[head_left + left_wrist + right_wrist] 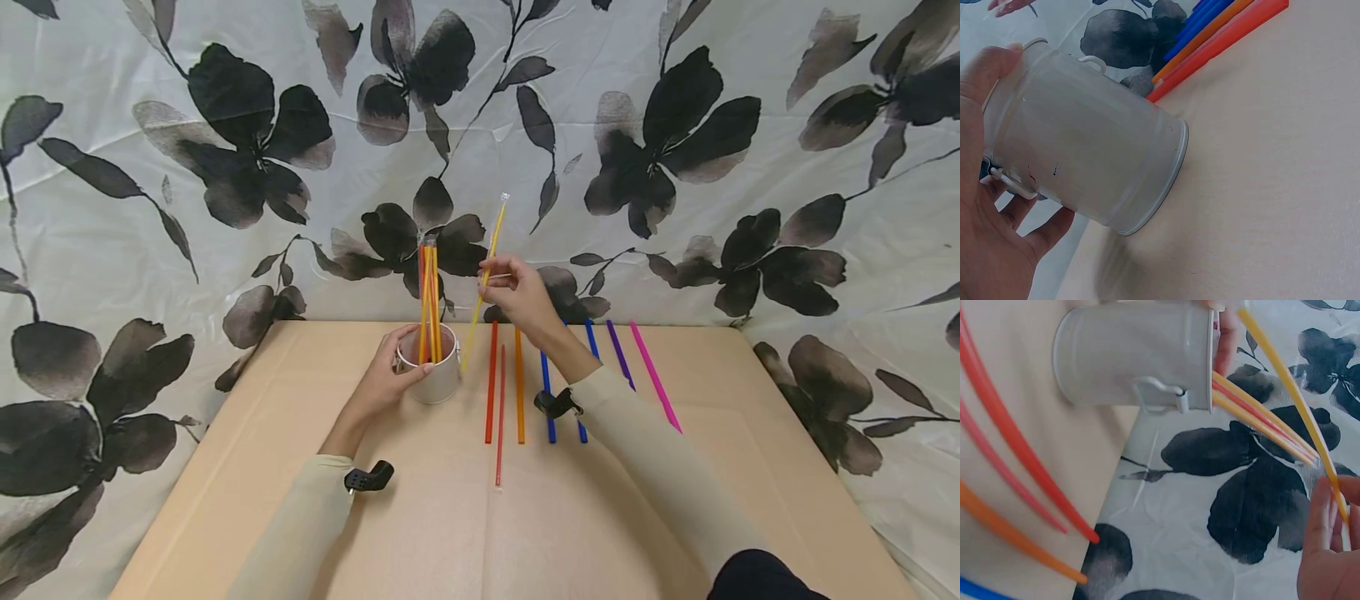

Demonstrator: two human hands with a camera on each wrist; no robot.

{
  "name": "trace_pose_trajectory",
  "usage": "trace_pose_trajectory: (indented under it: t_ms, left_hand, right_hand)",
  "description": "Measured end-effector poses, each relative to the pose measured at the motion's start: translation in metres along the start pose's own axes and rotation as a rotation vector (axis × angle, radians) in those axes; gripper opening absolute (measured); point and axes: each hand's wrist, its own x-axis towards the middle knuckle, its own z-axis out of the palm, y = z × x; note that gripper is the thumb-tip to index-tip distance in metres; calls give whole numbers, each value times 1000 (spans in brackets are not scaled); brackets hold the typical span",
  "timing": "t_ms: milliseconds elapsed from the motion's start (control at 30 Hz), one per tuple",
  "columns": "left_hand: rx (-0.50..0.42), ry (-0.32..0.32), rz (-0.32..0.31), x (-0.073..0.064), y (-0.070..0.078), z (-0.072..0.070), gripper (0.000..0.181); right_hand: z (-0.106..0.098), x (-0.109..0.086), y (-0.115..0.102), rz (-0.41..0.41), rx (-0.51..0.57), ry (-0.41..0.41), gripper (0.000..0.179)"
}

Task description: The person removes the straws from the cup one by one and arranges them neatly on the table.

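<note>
My left hand (384, 377) grips a small white metal pail (437, 387), its thumb at the rim and its fingers round the side. In the left wrist view the pail (1085, 137) has wire handle lugs. Several yellow and red-orange straws (428, 300) stand in the pail and poke up well above the rim. To the right of the pail, my right hand (517, 292) pinches a yellow straw (497, 229) about its middle. This straw is tilted, with a clear wrapper end at its top. Its lower end hangs beside the pail, outside the rim.
On the wooden table (420, 517) right of the pail lie red straws (491, 383), an orange straw (520, 392), blue straws (546, 375), a purple straw (621, 357) and a pink straw (655, 375). My right forearm covers part of the row. A floral cloth (525, 150) hangs behind the table.
</note>
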Motion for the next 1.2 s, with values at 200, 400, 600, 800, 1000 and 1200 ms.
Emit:
trace_pose_trajectory:
  t_ms: [200, 400, 600, 800, 1000, 1200]
  left_hand:
    - [-15, 3, -14, 0, 3, 2, 79]
    - [-18, -8, -30, 2, 0, 4, 80]
    - [-3, 10, -16, 4, -2, 6, 78]
    - [12, 23, -17, 6, -3, 7, 78]
    - [11, 36, -5, 10, -4, 9, 76]
    - [6, 47, 8, 14, -5, 10, 76]
  right_hand:
    - [-19, -8, 8, 99, -57, -117, 42]
    - [-41, -17, 23, 153, -30, -232, 47]
    - [-59, -28, 41, 202, -49, -297, 50]
    - [-72, -41, 58, 268, -73, -337, 53]
    - [-81, -49, 75, 307, -74, -362, 55]
    - [-88, -58, 90, 338, -140, -377, 60]
